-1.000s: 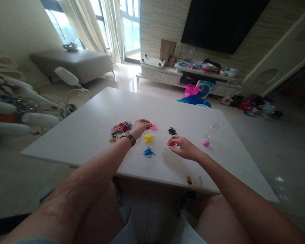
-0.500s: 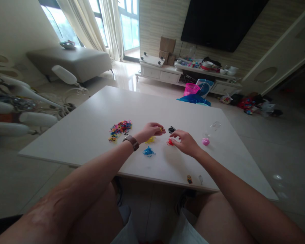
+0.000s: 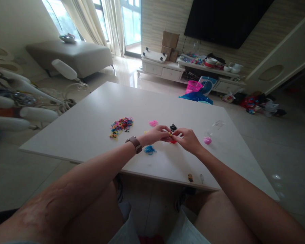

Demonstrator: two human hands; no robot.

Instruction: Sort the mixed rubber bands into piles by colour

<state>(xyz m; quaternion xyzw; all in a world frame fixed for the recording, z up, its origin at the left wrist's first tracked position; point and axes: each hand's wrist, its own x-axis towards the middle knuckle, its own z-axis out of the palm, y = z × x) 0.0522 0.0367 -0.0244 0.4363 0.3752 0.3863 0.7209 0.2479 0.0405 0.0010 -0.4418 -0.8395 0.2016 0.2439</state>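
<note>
My left hand (image 3: 157, 134), with a watch on its wrist, pinches a small yellow rubber band (image 3: 170, 134). Fingertips of my right hand (image 3: 187, 138) meet it there, closed on the same band. Beneath the hands a red pile of bands (image 3: 173, 142) shows only in part. Just behind lies a black pile (image 3: 173, 127). A pink pile (image 3: 153, 123) sits beyond my left hand, which mostly covers a yellow pile (image 3: 145, 131). Nearer to me is a blue pile (image 3: 149, 149). Farther left spreads a mixed-colour heap of bands (image 3: 122, 124).
Right of my hands on the white table (image 3: 91, 135) are a pink round item (image 3: 207, 140) and a clear plastic piece (image 3: 218, 124). By the front edge lie a yellow-and-black figure (image 3: 190, 178) and a small clear item (image 3: 201, 178). White lamp arms (image 3: 38, 115) stand left.
My left hand has moved right with the yellow band, uncovering the pink pile. Both hands now meet at the band. My right fingers have closed from a looser, spread pose above the red pile.
</note>
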